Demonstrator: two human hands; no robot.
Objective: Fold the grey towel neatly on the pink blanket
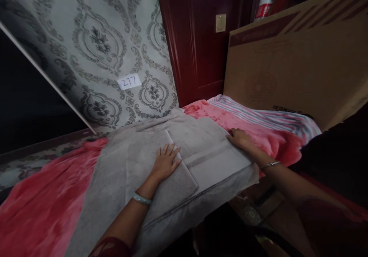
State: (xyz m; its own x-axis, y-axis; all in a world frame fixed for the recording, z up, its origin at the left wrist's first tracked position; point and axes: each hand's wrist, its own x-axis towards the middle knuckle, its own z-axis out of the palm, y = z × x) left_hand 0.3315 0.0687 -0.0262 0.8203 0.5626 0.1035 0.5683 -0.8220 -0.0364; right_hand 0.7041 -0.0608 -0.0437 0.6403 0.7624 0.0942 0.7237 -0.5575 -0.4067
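Observation:
A grey plush cloth (212, 142) lies partly folded over the table, its left part (115, 180) spread flat and its front side hanging over the edge. My left hand (166, 161) rests palm down on the folded layer, fingers spread, beside a fold line that runs down the middle. At the right edge of the same cloth is my right hand (240, 138), its fingers curled and closed on the border; the fingertips are partly hidden.
Red-pink blankets (51, 195) lie under the cloth on both sides, with a striped one (258, 117) at the right. A large cardboard box (287, 65) stands behind, a bottle (265, 4) above it. Patterned wall (109, 46) and dark red door (198, 38) border the back.

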